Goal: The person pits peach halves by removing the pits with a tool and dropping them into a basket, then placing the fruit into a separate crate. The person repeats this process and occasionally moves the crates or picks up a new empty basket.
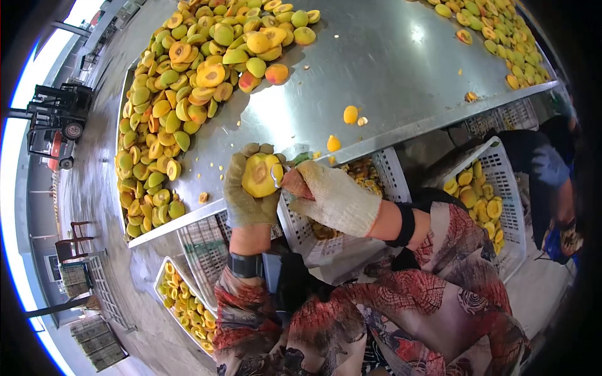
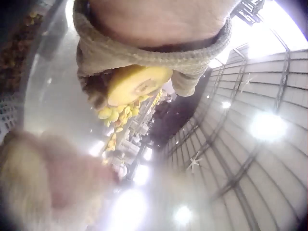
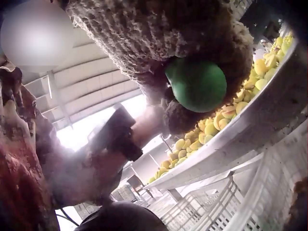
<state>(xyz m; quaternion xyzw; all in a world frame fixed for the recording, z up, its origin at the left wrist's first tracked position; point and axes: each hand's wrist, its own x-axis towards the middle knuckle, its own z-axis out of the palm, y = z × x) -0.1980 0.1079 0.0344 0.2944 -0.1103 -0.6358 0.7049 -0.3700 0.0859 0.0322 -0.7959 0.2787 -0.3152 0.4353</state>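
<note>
My left hand (image 1: 254,188), in a dirty knit glove, grips a peach half (image 1: 261,176) with its yellow cut face turned up. The same peach half (image 2: 139,85) shows below the glove cuff in the left wrist view. My right hand (image 1: 338,197) wears a pale knit glove with a reddish-brown cover on the thumb. It holds a small pitting tool with a curved metal tip (image 1: 276,175), which is at the right edge of the cut face. In the right wrist view, a rounded green thing (image 3: 198,85) shows under the gloves. The tool's handle is mostly hidden.
A metal table (image 1: 389,81) bears a large pile of peach halves (image 1: 182,81) at left and another pile (image 1: 501,44) at far right. White crates (image 1: 511,207) with fruit stand below its edge. Another person's gloved hand (image 1: 550,166) is at right. A forklift (image 1: 59,122) stands far left.
</note>
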